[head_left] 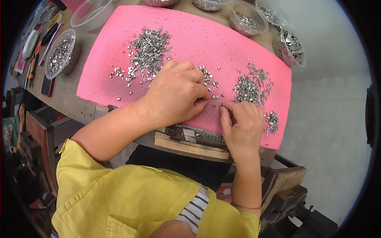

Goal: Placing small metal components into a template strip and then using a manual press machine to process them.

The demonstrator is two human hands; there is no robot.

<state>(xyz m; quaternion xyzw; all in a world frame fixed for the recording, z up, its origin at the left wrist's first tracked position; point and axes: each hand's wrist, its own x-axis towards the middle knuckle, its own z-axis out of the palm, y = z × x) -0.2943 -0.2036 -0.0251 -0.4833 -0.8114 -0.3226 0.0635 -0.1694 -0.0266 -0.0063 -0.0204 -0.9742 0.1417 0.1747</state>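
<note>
A pink textured mat (198, 35) covers the bench under both my hands. My left hand (176, 93) rests on its middle with fingers curled in and thumb bent toward them; whatever is in them is hidden. To the right, my right hand (244, 123) has thumb and index finger pinched at a small silver metal piece (222, 105) on the mat. A few loose pieces (214, 97) lie between the hands. Beyond my left hand spreads a large pile of silver metal pieces (149, 49). Another pile (250, 89) sits just past my right hand, and a smaller heap (272, 121) is beside it.
Clear plastic tubs of metal pieces stand around the mat, one at the left (61, 55), others at the far right (248, 19). A clear tub (92, 14) stands far left. Hand tools (36, 51) and a phone (47, 87) lie leftward. A metal fixture (190, 135) lines the near edge.
</note>
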